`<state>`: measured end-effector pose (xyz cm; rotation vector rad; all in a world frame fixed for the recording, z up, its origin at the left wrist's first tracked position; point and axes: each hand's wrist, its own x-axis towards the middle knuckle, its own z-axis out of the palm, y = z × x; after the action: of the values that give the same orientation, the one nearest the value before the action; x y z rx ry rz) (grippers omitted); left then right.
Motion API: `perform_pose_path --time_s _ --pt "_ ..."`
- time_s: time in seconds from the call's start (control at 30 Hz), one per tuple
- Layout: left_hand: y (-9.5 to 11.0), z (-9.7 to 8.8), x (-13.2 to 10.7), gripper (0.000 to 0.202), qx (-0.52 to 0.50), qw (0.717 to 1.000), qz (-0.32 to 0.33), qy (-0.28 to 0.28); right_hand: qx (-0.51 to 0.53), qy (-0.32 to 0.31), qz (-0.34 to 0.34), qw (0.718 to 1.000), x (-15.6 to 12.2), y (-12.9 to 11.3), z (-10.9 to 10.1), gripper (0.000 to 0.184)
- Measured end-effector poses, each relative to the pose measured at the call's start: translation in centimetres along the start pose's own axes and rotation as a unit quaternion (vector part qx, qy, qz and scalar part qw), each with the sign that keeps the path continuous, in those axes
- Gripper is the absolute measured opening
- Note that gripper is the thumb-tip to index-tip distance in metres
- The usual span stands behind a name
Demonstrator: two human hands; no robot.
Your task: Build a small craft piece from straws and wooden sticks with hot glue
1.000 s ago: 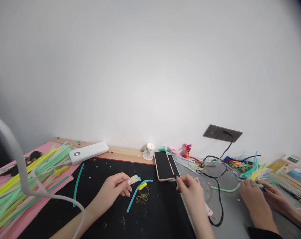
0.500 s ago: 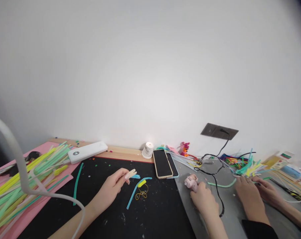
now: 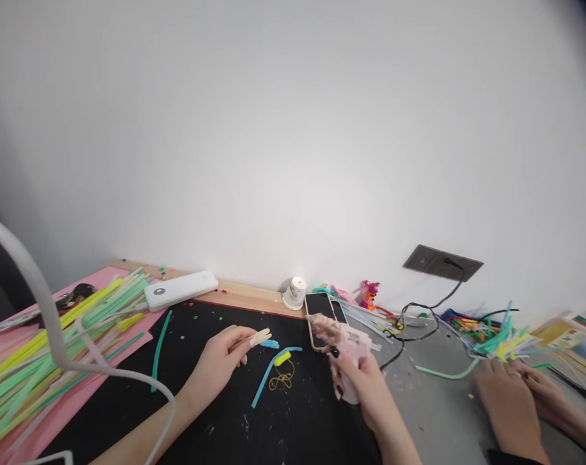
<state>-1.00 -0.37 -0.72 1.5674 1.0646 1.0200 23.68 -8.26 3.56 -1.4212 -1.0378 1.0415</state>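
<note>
1. Right of the blue strip (image 3: 265,378), right hand (image 3: 367,382) grips pink glue gun (image 3: 355,341), closer than half a second ago.
2. Upper left of strip, left hand (image 3: 223,354) pinches cream piece (image 3: 260,336), unchanged.
3. Upshot: gun and piece both held, not touching.

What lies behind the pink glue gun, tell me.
Behind the pink glue gun in the right hand, a pale-rimmed phone and a second phone show their upper parts; the gun covers lower parts of both, so those cannot be seen.

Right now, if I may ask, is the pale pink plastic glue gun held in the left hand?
No, the right hand grips the glue gun by its handle.
</note>
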Motion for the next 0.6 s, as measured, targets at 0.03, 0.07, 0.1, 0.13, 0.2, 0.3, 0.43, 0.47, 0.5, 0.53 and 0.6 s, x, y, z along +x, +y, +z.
perform_pose_path --time_s 0.03,0.07,0.1,0.13,0.2,0.3,0.43,0.47,0.5,0.53,0.6 --pt "-0.1 0.0 0.0 0.028 0.0 1.0 -0.005 0.008 0.01 -0.017 0.012 1.0 0.1 0.3 1.1 0.037" --pt "-0.1 0.0 0.0 0.027 -0.002 1.0 -0.009 0.014 0.017 -0.029 0.017 0.999 0.2 0.6 2.1 0.037" --pt "-0.1 0.0 0.0 0.025 -0.006 1.0 -0.012 0.017 0.021 -0.04 0.019 0.999 0.3 1.1 2.8 0.035" --pt "0.0 0.0 0.0 0.024 -0.01 1.0 -0.014 0.02 0.022 -0.054 0.025 0.998 0.4 1.6 3.4 0.034" --pt "0.2 0.2 0.0 0.023 -0.019 0.999 -0.017 0.027 0.02 -0.06 0.034 0.997 0.5 2.6 4.1 0.031" --pt "0.7 0.3 -0.1 0.021 -0.023 0.999 -0.022 0.04 0.001 -0.054 0.034 0.998 0.4 3.7 4.1 0.03" --pt "0.9 0.5 -0.3 0.02 -0.023 0.999 -0.024 0.042 -0.008 -0.047 0.03 0.998 0.2 3.9 3.9 0.031" --pt "0.9 0.5 -0.3 0.02 -0.021 0.999 -0.022 0.04 -0.011 -0.045 0.031 0.998 0.1 3.9 3.9 0.031" --pt "0.8 0.5 -0.3 0.02 -0.02 0.999 -0.019 0.038 -0.016 -0.047 0.033 0.998 0.1 3.8 3.9 0.031" --pt "0.8 0.5 -0.3 0.02 -0.017 0.999 -0.016 0.035 -0.019 -0.051 0.034 0.998 0.0 3.7 4.0 0.031" --pt "0.6 0.5 -0.3 0.019 -0.013 0.999 -0.011 0.03 -0.024 -0.061 0.035 0.997 0.0 3.7 4.0 0.032"
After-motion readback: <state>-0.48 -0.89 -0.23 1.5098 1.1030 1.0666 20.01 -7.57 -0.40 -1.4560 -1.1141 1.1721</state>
